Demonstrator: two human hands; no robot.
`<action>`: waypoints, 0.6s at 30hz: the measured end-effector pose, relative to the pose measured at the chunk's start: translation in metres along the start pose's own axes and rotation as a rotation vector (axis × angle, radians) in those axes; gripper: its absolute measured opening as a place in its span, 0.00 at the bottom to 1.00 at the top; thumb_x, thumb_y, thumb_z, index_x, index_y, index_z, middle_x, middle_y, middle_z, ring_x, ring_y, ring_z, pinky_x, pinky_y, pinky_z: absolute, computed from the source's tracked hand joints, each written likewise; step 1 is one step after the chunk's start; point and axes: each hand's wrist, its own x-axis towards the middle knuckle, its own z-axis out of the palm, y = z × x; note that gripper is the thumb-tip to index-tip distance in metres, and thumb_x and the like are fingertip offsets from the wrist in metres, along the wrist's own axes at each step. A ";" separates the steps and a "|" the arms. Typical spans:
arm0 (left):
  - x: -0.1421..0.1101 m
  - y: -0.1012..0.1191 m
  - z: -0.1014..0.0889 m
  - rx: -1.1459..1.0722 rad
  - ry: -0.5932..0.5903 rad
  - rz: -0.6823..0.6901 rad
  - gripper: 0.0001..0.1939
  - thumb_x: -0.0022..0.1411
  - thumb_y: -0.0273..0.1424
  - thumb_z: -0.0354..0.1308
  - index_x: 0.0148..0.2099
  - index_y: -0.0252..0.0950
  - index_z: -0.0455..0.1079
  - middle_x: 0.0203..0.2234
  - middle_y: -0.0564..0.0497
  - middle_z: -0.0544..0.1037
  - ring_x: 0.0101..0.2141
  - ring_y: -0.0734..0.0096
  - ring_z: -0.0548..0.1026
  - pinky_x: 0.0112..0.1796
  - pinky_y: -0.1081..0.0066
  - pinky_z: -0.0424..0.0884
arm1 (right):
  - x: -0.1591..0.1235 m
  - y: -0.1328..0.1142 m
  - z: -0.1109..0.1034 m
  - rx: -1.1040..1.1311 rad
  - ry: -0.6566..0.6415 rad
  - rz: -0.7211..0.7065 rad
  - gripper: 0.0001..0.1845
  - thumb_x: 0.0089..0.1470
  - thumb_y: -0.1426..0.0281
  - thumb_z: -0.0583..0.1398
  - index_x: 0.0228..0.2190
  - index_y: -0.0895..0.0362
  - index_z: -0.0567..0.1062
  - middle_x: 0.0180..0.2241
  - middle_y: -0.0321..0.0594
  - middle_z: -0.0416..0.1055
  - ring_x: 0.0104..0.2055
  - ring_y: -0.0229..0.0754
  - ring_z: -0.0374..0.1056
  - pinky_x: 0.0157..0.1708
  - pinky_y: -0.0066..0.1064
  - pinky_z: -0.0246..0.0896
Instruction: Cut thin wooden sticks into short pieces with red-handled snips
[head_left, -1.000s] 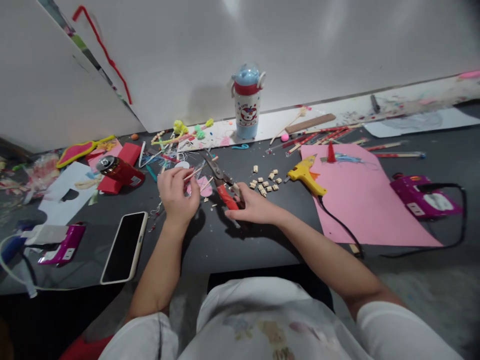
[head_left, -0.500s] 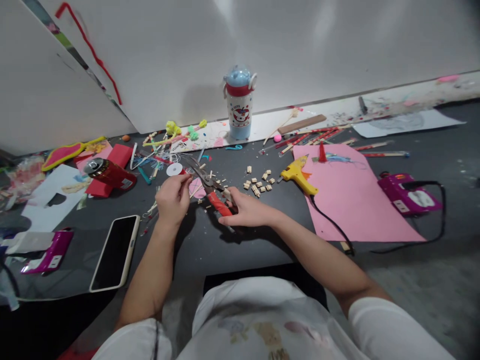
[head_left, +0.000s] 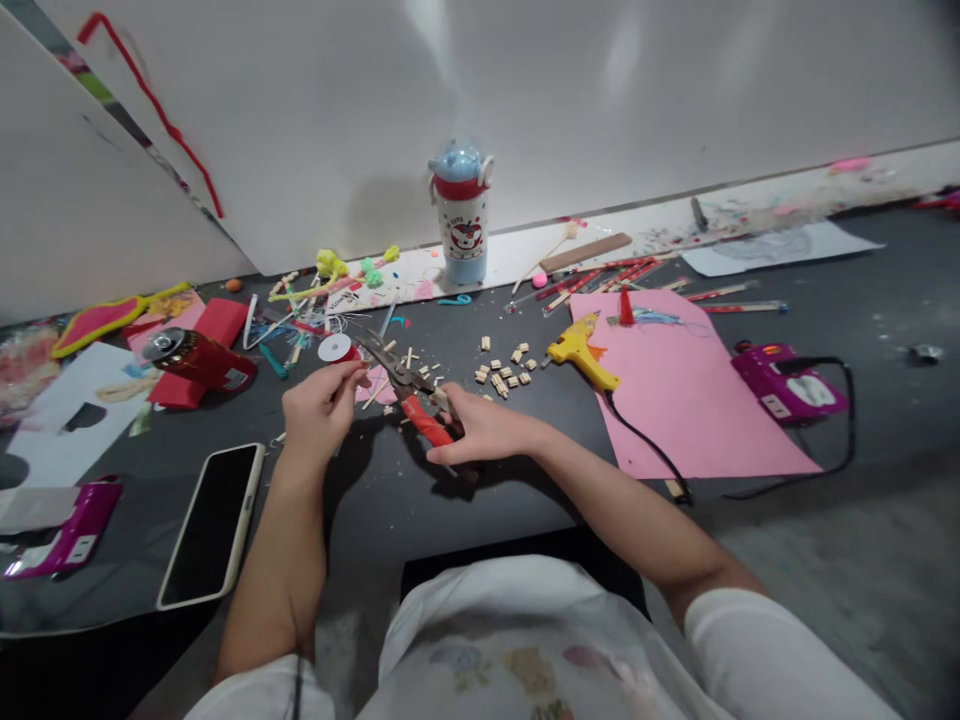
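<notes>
With the blue-lidded bottle as your landmark, your right hand is in front of it, on your side of the table. Its fingers and thumb are closed around the red-handled pliers, whose metal nose points away from you and to the left. You can't tell from here how far its tips are parted.

Your left hand is nearer you and left of the bottle, thumb and fingertips pinched together near the nose of the pliers. Whether anything small is between them, you can't tell. Just beyond those fingertips is 1 white-topped spool, also left of the bottle and nearer you.

In front of the bottle and slightly right, you have a loose group of short wooden pieces. Farther right of it, the yellow glue gun overlaps the left edge of 1 pink sheet. Of the 2 purple devices, 1 purple device is at the sheet's far right side; the other is far left of the bottle and close to you. Also left of the bottle, 1 red can leans over, with your phone nearer you.
</notes>
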 end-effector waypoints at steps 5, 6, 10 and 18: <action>0.002 -0.002 -0.004 -0.062 -0.057 -0.071 0.12 0.60 0.36 0.55 0.37 0.35 0.76 0.27 0.50 0.80 0.26 0.74 0.75 0.31 0.74 0.70 | -0.001 0.002 0.001 -0.003 -0.014 -0.002 0.39 0.39 0.44 0.62 0.43 0.57 0.59 0.39 0.43 0.67 0.36 0.42 0.66 0.34 0.33 0.61; 0.002 -0.003 -0.004 -0.063 -0.065 -0.079 0.12 0.60 0.36 0.55 0.36 0.36 0.76 0.27 0.51 0.80 0.26 0.74 0.75 0.31 0.74 0.71 | -0.001 0.002 0.001 0.001 -0.016 -0.004 0.39 0.39 0.44 0.62 0.43 0.57 0.58 0.39 0.42 0.66 0.36 0.42 0.65 0.33 0.33 0.61; 0.001 -0.004 -0.003 -0.034 -0.069 -0.061 0.12 0.60 0.36 0.54 0.37 0.36 0.76 0.28 0.51 0.80 0.26 0.74 0.75 0.31 0.74 0.70 | 0.000 0.001 0.001 -0.005 -0.007 -0.007 0.37 0.39 0.44 0.62 0.41 0.57 0.59 0.36 0.40 0.66 0.33 0.40 0.64 0.31 0.32 0.59; 0.002 0.003 0.007 0.101 0.016 0.110 0.11 0.62 0.32 0.53 0.43 0.36 0.73 0.34 0.48 0.79 0.36 0.69 0.77 0.39 0.71 0.70 | 0.004 0.002 0.004 0.046 0.031 -0.011 0.33 0.41 0.45 0.61 0.36 0.56 0.59 0.31 0.35 0.64 0.29 0.36 0.61 0.27 0.29 0.56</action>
